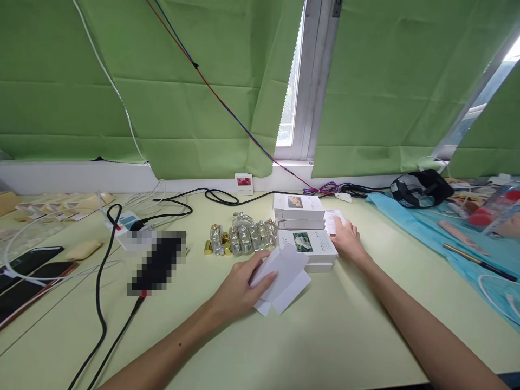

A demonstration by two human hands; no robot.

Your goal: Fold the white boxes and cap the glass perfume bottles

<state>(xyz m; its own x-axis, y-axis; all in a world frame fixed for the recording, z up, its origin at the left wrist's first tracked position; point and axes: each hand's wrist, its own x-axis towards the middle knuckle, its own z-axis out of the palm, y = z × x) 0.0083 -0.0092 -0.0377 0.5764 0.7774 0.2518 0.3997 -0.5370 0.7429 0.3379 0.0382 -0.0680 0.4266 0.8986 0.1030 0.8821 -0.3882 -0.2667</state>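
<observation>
My left hand (246, 281) is closed on a white unfolded carton (284, 273), thumb on top, its loose flaps hanging toward me. Beyond it stand stacked white boxes with small pictures on their lids, one with a white flower (320, 244) and one behind (298, 203). My right hand (345, 235) reaches to the right side of the stacks, its fingers on a white printed card or box (331, 219). Several clear glass bottles (246, 235) with gold parts stand left of the boxes.
Black cables and a power strip (130, 222) lie left, with phones (32, 260) at the far left. A small box (244, 184) stands by the wall. At right are a blue cloth (442, 238), a black headset (422, 188) and a pen (479, 261).
</observation>
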